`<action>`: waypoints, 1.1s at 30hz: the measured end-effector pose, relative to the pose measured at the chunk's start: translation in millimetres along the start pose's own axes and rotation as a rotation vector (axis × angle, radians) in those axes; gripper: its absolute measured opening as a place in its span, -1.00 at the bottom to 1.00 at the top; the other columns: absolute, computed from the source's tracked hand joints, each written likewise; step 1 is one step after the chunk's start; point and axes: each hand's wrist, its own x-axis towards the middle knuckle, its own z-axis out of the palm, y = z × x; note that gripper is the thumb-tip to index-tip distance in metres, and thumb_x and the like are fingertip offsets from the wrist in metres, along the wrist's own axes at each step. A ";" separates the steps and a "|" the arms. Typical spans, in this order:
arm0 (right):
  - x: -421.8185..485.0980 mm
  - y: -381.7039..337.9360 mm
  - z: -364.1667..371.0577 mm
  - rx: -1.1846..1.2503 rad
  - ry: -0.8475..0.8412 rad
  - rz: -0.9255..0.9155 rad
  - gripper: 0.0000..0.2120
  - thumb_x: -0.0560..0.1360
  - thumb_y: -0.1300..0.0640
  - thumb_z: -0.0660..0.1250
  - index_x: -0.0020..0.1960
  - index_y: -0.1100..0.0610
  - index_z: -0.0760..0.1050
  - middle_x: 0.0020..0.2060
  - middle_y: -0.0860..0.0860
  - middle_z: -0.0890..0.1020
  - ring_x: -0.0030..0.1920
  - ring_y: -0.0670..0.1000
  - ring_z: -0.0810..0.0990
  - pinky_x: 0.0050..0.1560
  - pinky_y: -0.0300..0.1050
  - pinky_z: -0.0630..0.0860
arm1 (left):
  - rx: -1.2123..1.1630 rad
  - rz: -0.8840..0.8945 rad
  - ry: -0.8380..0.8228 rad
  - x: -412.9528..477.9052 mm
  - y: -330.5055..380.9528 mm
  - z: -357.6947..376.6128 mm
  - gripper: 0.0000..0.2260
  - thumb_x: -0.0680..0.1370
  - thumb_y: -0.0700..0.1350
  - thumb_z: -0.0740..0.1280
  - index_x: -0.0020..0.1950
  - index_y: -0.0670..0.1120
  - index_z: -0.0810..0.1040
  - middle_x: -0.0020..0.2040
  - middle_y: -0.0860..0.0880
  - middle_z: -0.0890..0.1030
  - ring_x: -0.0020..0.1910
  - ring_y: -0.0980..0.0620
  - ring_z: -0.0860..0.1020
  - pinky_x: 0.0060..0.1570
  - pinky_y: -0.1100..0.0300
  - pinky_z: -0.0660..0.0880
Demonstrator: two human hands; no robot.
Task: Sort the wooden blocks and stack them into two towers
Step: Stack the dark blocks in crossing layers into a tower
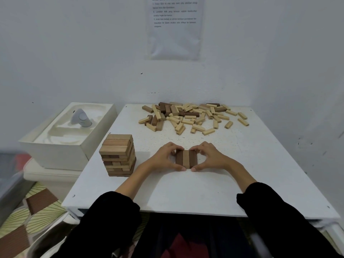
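Note:
Three wooden blocks (186, 158) lie side by side flat on the white table (186, 190), two dark ones with a lighter one between. My left hand (165, 158) curls round their left side, thumb at the near end and fingers at the far end. My right hand (209, 157) mirrors it on the right side. A stacked tower (118, 155) of brown blocks stands to the left, several layers high. A loose pile (191, 116) of pale and dark blocks covers the far part of the table.
A white box (61, 146) holding a grey device (80, 118) sits left of the table, beside the tower. A printed sheet (175, 27) hangs on the wall behind. Patterned floor mat (28, 216) lies below left.

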 end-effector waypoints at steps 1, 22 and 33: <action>-0.1 -0.2 0.7 -0.006 0.003 -0.004 -0.31 0.30 -0.04 0.55 0.36 -0.04 0.35 0.07 0.01 0.34 0.13 -0.03 0.29 0.13 -0.18 0.31 | -0.002 0.001 0.003 0.0 -0.1 -0.2 -0.39 0.32 -0.01 0.57 0.31 -0.01 0.44 0.14 0.03 0.41 0.06 0.10 0.40 -0.12 0.47 0.30; -5.8 -1.1 9.0 -0.003 0.081 -0.018 -0.20 0.13 -0.28 0.42 0.33 -0.08 0.40 0.04 -0.03 0.37 0.14 -0.04 0.31 0.21 -0.11 0.32 | -0.051 0.001 0.028 -4.8 -3.8 0.2 -0.41 0.28 -0.01 0.59 0.26 0.04 0.49 0.11 0.04 0.44 -0.02 0.27 0.40 -0.13 0.55 0.30; -9.6 -9.2 1.7 0.105 0.108 -0.048 -0.32 0.21 -0.08 0.56 0.29 -0.03 0.43 0.03 -0.03 0.36 0.09 -0.04 0.36 0.06 -0.23 0.31 | -0.063 -0.002 0.060 -6.8 8.0 -8.1 -0.42 0.27 -0.04 0.60 0.24 0.04 0.51 0.11 0.02 0.46 0.04 0.09 0.47 -0.07 0.40 0.38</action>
